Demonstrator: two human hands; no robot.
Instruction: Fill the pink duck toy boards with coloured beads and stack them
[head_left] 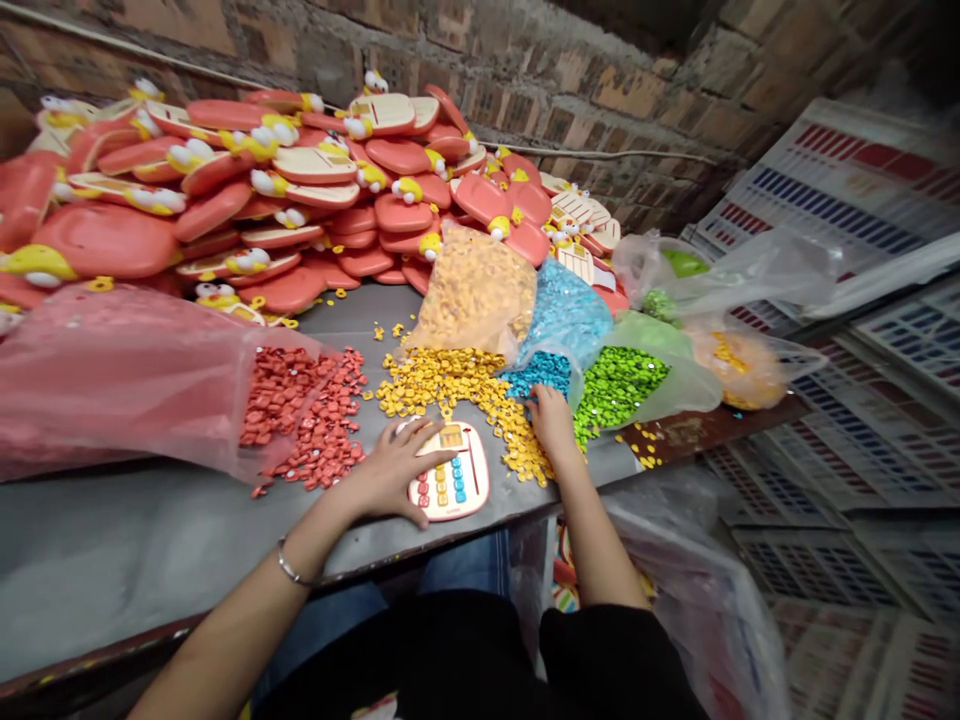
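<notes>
Brick wall (517, 80) at the back, grey table (97, 570) before you, striped crates (832, 160) stacked off to the right. Heaped toys (337, 200), red and cream with yellow and white tops, fill the back of the table.

Four bags lie with their mouths toward you, contents spilling. Red bag (120, 380), far left: long, bulging, red buttons (322, 420) fanned out at its mouth. Orange bag (480, 285), middle: full, yellow buttons (450, 380) pouring out and trailing down toward your right wrist. Blue bag (566, 305), just beside it: blue buttons (544, 372) at the opening. Green bag (656, 345), next right: green buttons (619, 380) inside and around the lip. Beyond, a rounded clear bag (742, 370) with orange contents. Under the table edge, right, a large plastic sack (697, 570); coloured pieces show beside your arm.

Cream panel (472, 460) lies flat near the table's front edge, between the red and yellow spills; red, yellow and blue columns on it. Your left hand (397, 470) is spread wide over its left side, thumb at the lower edge. Your right hand (553, 420) is narrow, fingertips bunched at the blue buttons; cannot tell whether they pinch one.
</notes>
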